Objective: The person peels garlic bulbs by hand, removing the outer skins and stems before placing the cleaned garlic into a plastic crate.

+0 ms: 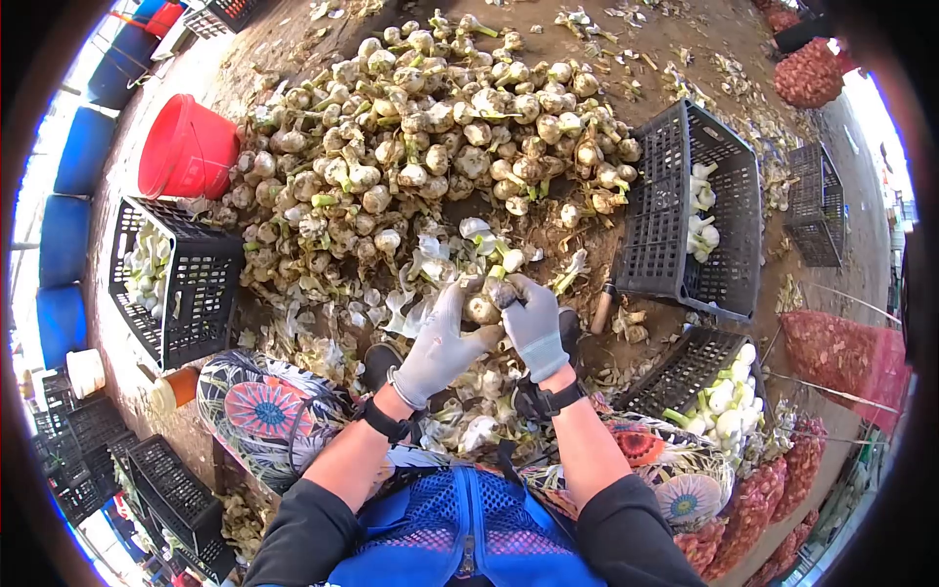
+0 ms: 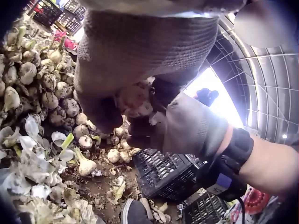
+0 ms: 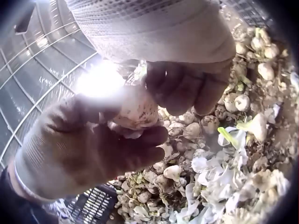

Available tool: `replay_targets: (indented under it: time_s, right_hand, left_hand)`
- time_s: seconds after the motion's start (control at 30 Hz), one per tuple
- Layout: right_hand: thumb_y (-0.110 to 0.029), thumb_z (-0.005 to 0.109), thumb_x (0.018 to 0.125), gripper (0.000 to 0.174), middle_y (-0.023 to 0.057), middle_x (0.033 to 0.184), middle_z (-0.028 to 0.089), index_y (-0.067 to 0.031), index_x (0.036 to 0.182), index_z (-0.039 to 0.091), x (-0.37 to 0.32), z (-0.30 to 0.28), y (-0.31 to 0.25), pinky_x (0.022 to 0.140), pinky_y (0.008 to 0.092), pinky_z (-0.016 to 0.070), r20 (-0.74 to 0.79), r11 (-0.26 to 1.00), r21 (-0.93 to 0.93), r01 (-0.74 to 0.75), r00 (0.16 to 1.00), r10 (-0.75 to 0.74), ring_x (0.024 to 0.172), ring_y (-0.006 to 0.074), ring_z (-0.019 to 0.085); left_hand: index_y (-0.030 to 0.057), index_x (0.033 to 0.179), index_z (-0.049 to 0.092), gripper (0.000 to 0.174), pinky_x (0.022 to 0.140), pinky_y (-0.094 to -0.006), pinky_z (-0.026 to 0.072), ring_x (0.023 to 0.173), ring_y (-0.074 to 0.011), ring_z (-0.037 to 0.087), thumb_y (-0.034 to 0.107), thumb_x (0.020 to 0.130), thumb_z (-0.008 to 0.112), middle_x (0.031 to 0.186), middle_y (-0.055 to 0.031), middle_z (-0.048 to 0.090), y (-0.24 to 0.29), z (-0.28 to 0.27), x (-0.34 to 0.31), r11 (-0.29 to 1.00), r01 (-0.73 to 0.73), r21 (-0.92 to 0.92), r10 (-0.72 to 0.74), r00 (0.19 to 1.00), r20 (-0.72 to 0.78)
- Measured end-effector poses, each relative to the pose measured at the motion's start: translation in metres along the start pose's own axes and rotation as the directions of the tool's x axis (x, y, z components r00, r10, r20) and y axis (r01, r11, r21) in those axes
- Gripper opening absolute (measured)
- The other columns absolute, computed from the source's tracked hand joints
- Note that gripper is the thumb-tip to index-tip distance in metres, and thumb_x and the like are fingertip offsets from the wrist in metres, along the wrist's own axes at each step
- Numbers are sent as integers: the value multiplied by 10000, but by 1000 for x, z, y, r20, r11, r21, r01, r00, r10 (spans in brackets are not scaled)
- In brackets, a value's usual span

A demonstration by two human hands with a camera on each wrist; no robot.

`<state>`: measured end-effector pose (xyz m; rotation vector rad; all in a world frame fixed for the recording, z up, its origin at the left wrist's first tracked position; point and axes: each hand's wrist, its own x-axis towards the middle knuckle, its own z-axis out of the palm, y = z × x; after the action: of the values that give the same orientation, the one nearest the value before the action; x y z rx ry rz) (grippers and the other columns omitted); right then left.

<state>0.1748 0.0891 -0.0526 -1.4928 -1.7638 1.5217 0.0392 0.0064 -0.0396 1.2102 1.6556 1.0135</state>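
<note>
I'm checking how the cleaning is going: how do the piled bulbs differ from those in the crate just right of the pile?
The piled bulbs look brownish and dirt-marked, while the crated bulbs look white and clean. The piled bulbs are many, heaped wide; the crated bulbs are few. Both are rounded.

- Roundish garlic bulb (image 1: 481, 309), cream-white with brown, soiled patches.
- Largely whole in outline where visible, with thin, pale skin loose at the lower edge in the right wrist view.
- Held up among gloved fingers (image 3: 175, 91), partly hidden by them; stem direction too obscured to tell.
- Just on the wearer's side of the garlic pile (image 1: 411, 127).
</note>
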Motion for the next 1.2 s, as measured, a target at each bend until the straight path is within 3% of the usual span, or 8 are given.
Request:
replay_targets:
  time_s: [0.07,0.2,0.47,0.63,0.87,1.0,1.13,1.2]
  right_hand:
    - [-169,654,931,247,-41,679,563,59,1019,694,-7,2,-8,565,256,396,-119,983,148,107,989,-90,640,42,449]
    - [-173,667,925,287,-22,756,644,61,1089,696,-21,-5,-9,595,238,417,-112,959,283,-5,993,38,687,40,508]
    - [-40,687,905,319,41,990,697,52,1207,638,-20,-4,-20,779,212,498,160,645,743,-176,983,85,845,71,627]
    - [17,662,875,237,30,993,705,45,1108,693,-25,4,-18,754,202,497,72,753,650,-102,995,73,848,56,622]
    - [-60,724,892,302,15,1014,697,14,1178,663,-26,7,-26,778,201,494,177,736,673,-76,982,-61,876,56,620]
    - [-78,723,897,285,22,987,699,10,1163,670,-23,13,-18,786,209,508,145,735,665,-133,988,48,852,74,631]
    - [-67,696,912,208,21,897,702,29,1096,697,-29,10,-23,762,207,513,148,748,655,-107,989,13,794,72,637]
    - [17,667,859,214,27,889,702,39,1068,702,-30,11,-26,762,225,509,135,813,573,-98,991,24,831,87,636]
  left_hand:
    - [-39,1303,486,506,884,-290,484,992,-131,580,127,866,678,1065,-80,606,16,-3,-3,918,265,-294,-270,962,23]
    - [-32,1336,469,461,932,-287,464,1013,-126,588,169,940,591,1110,-74,612,16,-9,-1,802,185,-568,-207,978,27]
    - [-4,1398,444,473,946,-264,448,1035,-117,580,266,1023,545,1166,-56,595,16,-14,-3,824,70,-562,-79,997,9]
    - [-3,1326,526,475,832,-241,511,963,-88,600,376,1040,521,1131,-53,631,9,-19,-8,615,226,-755,-253,964,82]
    - [19,1201,576,632,575,-258,497,686,-97,578,601,997,441,898,-18,623,-12,-28,-7,692,242,-680,-215,969,126]
    - [-2,1188,587,582,731,-209,487,808,-67,583,543,1014,478,934,-10,630,1,-24,-7,898,32,-439,-63,996,-56]
    - [2,1210,569,556,745,-212,478,821,-63,581,519,1019,489,909,-6,615,6,-30,-12,744,207,-636,-224,973,55]
    - [29,1175,596,561,505,-219,409,602,-72,517,542,1032,418,798,-7,611,9,-29,-12,669,213,-712,-289,957,15]
